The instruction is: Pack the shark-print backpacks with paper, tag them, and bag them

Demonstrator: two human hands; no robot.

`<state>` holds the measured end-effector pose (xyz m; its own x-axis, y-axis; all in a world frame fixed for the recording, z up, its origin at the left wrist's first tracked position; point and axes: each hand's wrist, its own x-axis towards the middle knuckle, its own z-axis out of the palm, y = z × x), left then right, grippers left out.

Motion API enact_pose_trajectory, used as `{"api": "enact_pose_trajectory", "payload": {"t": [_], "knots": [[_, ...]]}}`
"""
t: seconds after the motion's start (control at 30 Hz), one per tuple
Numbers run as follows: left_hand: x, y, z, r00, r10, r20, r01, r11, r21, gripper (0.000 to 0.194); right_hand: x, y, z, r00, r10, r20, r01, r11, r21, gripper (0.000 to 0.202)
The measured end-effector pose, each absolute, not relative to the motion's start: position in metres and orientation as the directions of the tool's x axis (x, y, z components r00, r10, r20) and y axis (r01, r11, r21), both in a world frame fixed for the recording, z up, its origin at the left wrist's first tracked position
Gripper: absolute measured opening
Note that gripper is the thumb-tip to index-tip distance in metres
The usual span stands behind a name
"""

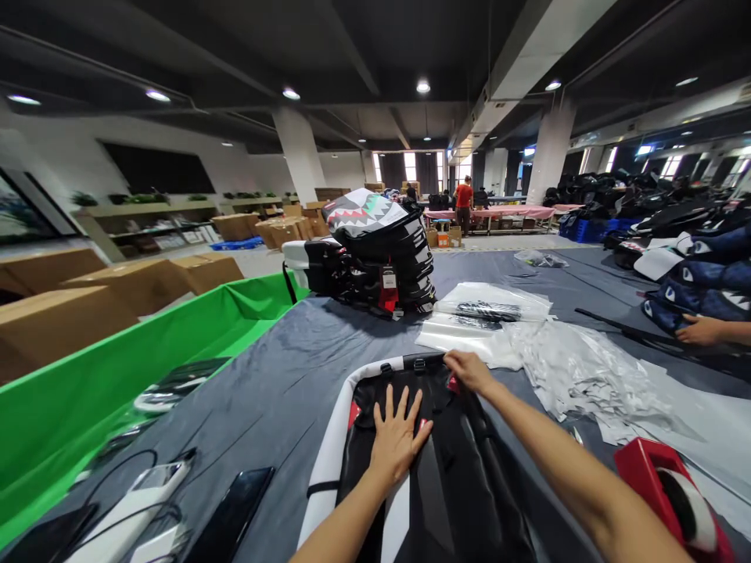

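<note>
We find our left hand (397,440) flat on one backpack (469,485), five fingers spread; our right hand (472,371) has its fingers closed on the far edge. One surface (275,399) carries one red tape dispenser (641,469) alongside.

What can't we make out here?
Head view: near end of front bag, cut off by bottom edge.
Head view: front bag's patch under left hand, covered by it.
Head view: contact under right hand, hidden by it.
Head view: print on hang tag, too small.
Head view: co-worker's arm, cut off by right edge.
</note>
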<state>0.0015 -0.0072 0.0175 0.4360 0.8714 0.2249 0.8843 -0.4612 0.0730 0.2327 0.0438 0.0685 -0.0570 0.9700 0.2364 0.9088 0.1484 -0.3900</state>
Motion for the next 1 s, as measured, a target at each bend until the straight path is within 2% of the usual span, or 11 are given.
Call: {"api": "enact_pose_trajectory", "payload": {"t": [0.1, 0.2, 0.3, 0.53, 0.77, 0.9, 1.0], "knots": [[-0.004, -0.006, 0.008, 0.426, 0.868, 0.253, 0.887, -0.457, 0.073, 0.062, 0.292, 0.079, 0.072, 0.135, 0.955, 0.265, 0.890, 0.001, -0.456, 0.038], [-0.007, -0.003, 0.001, 0.422, 0.868, 0.263, 0.887, -0.455, 0.078, 0.063, 0.335, 0.111, 0.055, 0.266, 0.933, 0.241, 0.873, -0.127, -0.471, 0.024], [-0.009, -0.001, -0.007, 0.421, 0.856, 0.301, 0.885, -0.461, 0.072, 0.065, 0.355, 0.135, 0.027, 0.314, 0.926, 0.212, 0.866, -0.188, -0.463, 0.004], [-0.012, -0.005, -0.006, 0.429, 0.847, 0.314, 0.881, -0.469, 0.061, 0.067, 0.365, 0.163, -0.008, 0.341, 0.927, 0.157, 0.864, -0.244, -0.440, 0.018], [-0.010, -0.004, -0.004, 0.427, 0.856, 0.291, 0.881, -0.466, 0.079, 0.067, 0.345, 0.169, -0.007, 0.301, 0.932, 0.203, 0.861, -0.174, -0.478, 0.010], [-0.011, -0.003, -0.007, 0.433, 0.837, 0.334, 0.876, -0.478, 0.062, 0.070, 0.342, 0.182, -0.005, 0.408, 0.896, 0.174, 0.812, -0.270, -0.517, 0.020], [-0.011, -0.004, -0.009, 0.436, 0.808, 0.397, 0.874, -0.485, 0.027, 0.070, 0.353, 0.195, 0.008, 0.552, 0.818, 0.162, 0.738, -0.389, -0.551, 0.024]]}}
